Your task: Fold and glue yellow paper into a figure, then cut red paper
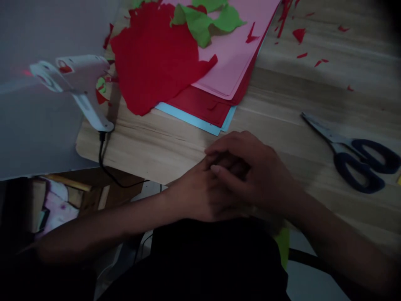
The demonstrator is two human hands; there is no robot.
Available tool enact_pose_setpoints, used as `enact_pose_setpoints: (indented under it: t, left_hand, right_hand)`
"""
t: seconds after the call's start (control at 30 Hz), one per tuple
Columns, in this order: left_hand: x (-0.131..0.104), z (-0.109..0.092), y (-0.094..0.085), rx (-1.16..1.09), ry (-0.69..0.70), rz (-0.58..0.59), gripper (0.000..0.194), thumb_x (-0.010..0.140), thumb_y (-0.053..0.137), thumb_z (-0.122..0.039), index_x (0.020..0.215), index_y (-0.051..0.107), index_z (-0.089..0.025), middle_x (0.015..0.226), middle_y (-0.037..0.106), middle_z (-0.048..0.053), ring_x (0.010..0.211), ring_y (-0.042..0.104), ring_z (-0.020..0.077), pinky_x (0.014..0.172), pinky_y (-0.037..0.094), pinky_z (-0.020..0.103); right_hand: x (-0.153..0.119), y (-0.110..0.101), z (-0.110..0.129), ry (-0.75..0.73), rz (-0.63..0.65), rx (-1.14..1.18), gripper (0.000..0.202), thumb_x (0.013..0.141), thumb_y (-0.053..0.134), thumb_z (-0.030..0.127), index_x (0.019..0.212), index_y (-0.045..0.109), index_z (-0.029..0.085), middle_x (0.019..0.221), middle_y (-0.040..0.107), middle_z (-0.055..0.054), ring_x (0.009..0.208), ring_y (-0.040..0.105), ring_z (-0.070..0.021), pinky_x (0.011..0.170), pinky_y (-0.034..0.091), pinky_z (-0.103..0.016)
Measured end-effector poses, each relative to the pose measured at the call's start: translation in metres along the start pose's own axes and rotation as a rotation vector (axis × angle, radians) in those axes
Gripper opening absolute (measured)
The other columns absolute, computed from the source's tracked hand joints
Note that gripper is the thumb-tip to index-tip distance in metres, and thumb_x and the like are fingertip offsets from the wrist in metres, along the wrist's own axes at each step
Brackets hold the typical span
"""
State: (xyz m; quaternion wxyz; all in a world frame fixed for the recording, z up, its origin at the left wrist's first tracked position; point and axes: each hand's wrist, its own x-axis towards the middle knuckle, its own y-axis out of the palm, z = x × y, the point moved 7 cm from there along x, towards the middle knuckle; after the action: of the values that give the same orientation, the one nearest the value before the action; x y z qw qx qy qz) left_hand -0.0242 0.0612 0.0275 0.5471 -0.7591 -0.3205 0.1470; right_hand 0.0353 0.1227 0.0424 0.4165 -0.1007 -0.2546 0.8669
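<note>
At the table's front edge my two hands lie together. My left hand (199,192) is underneath, and its fingers are mostly hidden. Across it lies my right hand (261,167), with curled fingers and thumb closed over the back and fingers of the left one. No tool or paper shows in either hand. Just beyond them is a stack of pink paper (225,75), red paper (200,108) and light blue paper (191,119). Crumpled red paper (153,62) and green cut pieces (203,25) rest on the stack. To the right lie dark-handled scissors (333,140), blades slightly apart.
A white glue gun (84,83) stands at the table's left edge, its black cord (108,171) hanging over the side. Red paper scraps (299,35) are scattered on the wooden table (282,96). Below left are a wooden shelf or box (90,192) and printed items.
</note>
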Motion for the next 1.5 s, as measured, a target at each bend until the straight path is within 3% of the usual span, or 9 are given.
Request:
enact_pose_setpoints:
  t: [0.13, 0.27, 0.43, 0.67, 0.97, 1.2, 1.5]
  left_hand:
    - [0.014, -0.006, -0.023, 0.017, 0.102, -0.137, 0.033, 0.098, 0.042, -0.039, 0.100, 0.069, -0.019, 0.098, 0.069, 0.007, 0.103, 0.061, 0.0257, 0.094, 0.048, 0.046]
    - [0.020, -0.014, -0.037, 0.064, 0.125, -0.189, 0.022, 0.093, 0.052, -0.031, 0.087, 0.069, -0.017, 0.080, 0.068, 0.006, 0.084, 0.062, 0.0231, 0.081, 0.050, 0.043]
    - [0.023, -0.024, -0.041, 0.095, 0.099, -0.129, 0.018, 0.088, 0.055, -0.024, 0.083, 0.070, -0.016, 0.081, 0.070, 0.009, 0.082, 0.063, 0.0244, 0.074, 0.050, 0.040]
    - [0.025, -0.036, -0.044, 0.108, 0.088, -0.049, 0.017, 0.086, 0.055, -0.021, 0.076, 0.068, -0.018, 0.074, 0.068, 0.007, 0.077, 0.062, 0.0241, 0.074, 0.048, 0.042]
    - [0.029, -0.041, -0.058, 0.087, 0.079, -0.126, 0.015, 0.086, 0.058, -0.022, 0.074, 0.065, -0.017, 0.066, 0.064, 0.004, 0.069, 0.058, 0.0216, 0.067, 0.045, 0.038]
    - [0.030, -0.042, -0.057, 0.078, 0.052, -0.083, 0.024, 0.089, 0.051, -0.022, 0.070, 0.065, -0.018, 0.066, 0.064, 0.006, 0.067, 0.057, 0.0218, 0.068, 0.048, 0.040]
    - [0.028, -0.043, -0.056, 0.082, 0.032, -0.131, 0.020, 0.087, 0.054, -0.023, 0.070, 0.064, -0.019, 0.067, 0.064, 0.007, 0.067, 0.055, 0.0226, 0.063, 0.046, 0.040]
  right_hand:
    - [0.003, -0.007, -0.002, 0.059, 0.002, 0.278, 0.020, 0.082, 0.063, 0.019, 0.101, 0.069, 0.025, 0.097, 0.075, -0.001, 0.088, 0.070, -0.0210, 0.078, 0.059, -0.035]
    - [-0.005, -0.010, -0.009, 0.117, -0.076, 0.461, 0.019, 0.081, 0.065, 0.019, 0.099, 0.070, 0.024, 0.092, 0.075, -0.003, 0.083, 0.072, -0.0216, 0.071, 0.061, -0.035]
    - [-0.010, -0.007, -0.006, 0.094, -0.076, 0.635, 0.013, 0.082, 0.068, 0.023, 0.095, 0.070, 0.021, 0.088, 0.075, -0.002, 0.079, 0.071, -0.0170, 0.067, 0.059, -0.027]
    - [-0.014, -0.011, 0.000, 0.040, -0.110, 0.774, 0.014, 0.079, 0.068, 0.016, 0.092, 0.070, 0.020, 0.084, 0.074, 0.001, 0.078, 0.070, -0.0129, 0.069, 0.056, -0.023]
    - [-0.017, -0.019, 0.009, 0.027, -0.172, 0.750, 0.025, 0.073, 0.063, 0.008, 0.089, 0.071, 0.026, 0.086, 0.075, 0.000, 0.080, 0.072, -0.0184, 0.073, 0.062, -0.028]
    - [-0.015, -0.016, 0.008, 0.048, -0.132, 0.856, 0.016, 0.074, 0.064, 0.011, 0.085, 0.069, 0.021, 0.078, 0.070, 0.003, 0.075, 0.068, -0.0119, 0.070, 0.056, -0.022]
    - [-0.015, -0.014, 0.009, -0.009, -0.106, 0.858, 0.017, 0.076, 0.064, 0.009, 0.084, 0.069, 0.023, 0.080, 0.068, 0.004, 0.075, 0.065, -0.0101, 0.073, 0.053, -0.021]
